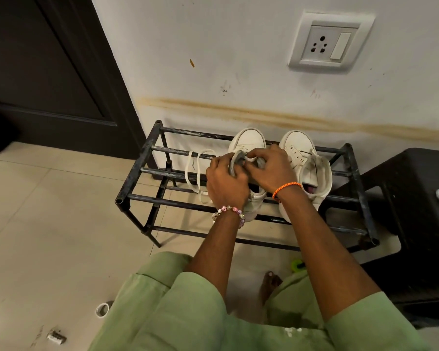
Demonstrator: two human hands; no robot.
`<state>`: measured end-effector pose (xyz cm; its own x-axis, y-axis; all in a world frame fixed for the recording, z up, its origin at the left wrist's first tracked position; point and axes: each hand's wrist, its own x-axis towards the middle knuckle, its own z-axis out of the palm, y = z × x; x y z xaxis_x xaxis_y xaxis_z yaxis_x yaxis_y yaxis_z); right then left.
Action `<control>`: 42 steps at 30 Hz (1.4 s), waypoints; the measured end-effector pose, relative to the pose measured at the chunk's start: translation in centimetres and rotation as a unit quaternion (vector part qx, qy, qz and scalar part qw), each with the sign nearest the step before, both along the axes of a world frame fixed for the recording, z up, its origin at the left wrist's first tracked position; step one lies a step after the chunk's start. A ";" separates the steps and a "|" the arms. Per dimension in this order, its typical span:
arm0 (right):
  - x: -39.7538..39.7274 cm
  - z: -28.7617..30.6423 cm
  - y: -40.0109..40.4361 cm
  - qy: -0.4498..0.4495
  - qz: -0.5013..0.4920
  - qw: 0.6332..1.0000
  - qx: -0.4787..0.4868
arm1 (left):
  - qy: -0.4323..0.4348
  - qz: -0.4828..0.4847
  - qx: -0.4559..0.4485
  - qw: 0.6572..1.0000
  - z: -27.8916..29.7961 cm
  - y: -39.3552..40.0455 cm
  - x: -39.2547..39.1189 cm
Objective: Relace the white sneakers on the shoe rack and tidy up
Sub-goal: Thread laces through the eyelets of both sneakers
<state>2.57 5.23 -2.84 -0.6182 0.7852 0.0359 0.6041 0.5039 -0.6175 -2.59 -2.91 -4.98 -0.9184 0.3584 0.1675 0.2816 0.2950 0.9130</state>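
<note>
Standing on the top bars of the black shoe rack point(137, 171), two white sneakers point(249, 143) point toes to the wall; the left hand point(226, 181) and right hand point(266, 168) both pinch the left sneaker's grey tongue, each grip curled closed on it; a loose lace point(195, 171) drapes over the bars just left; a black stool point(416, 198) crowds the rack's right end; open floor tiles point(48, 211) lie left, with a tape roll point(102, 309) nearby.
</note>
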 end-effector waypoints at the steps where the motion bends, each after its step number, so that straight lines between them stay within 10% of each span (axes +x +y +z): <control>1: 0.1 -0.2 0.0 0.011 0.000 1.000 -0.001 | 0.000 0.004 0.004 1.000 0.0 0.0 0.1; 10: 0.1 0.8 -0.9 0.251 -0.111 0.950 -0.151 | 0.009 0.016 -0.027 0.999 -0.1 -0.1 0.2; 17: 0.9 4.3 -0.5 0.565 -0.171 0.672 -0.448 | 0.030 0.021 -0.024 0.999 -0.2 0.1 0.5; 19: 0.7 3.8 -0.5 0.526 -0.197 0.707 -0.431 | 0.036 0.025 -0.029 0.999 -0.1 0.1 0.5; 23: 0.5 2.2 -0.6 0.277 -0.134 0.944 -0.121 | 0.048 0.027 -0.043 0.998 0.0 0.2 0.6; 26: 0.3 1.1 -1.0 0.068 -0.042 0.996 0.032 | 0.049 0.032 -0.043 0.997 0.2 0.2 0.7; 30: 0.2 0.8 -0.9 -0.013 -0.024 0.998 0.051 | 0.046 0.052 -0.045 0.997 0.1 0.0 0.8; 36: 0.2 1.1 -0.8 0.192 -0.099 0.975 -0.058 | 0.052 0.073 -0.058 0.994 0.3 0.0 0.8; 42: 1.0 5.4 -0.8 0.494 -0.088 0.790 -0.353 | 0.048 0.068 -0.055 0.995 0.3 -0.1 0.8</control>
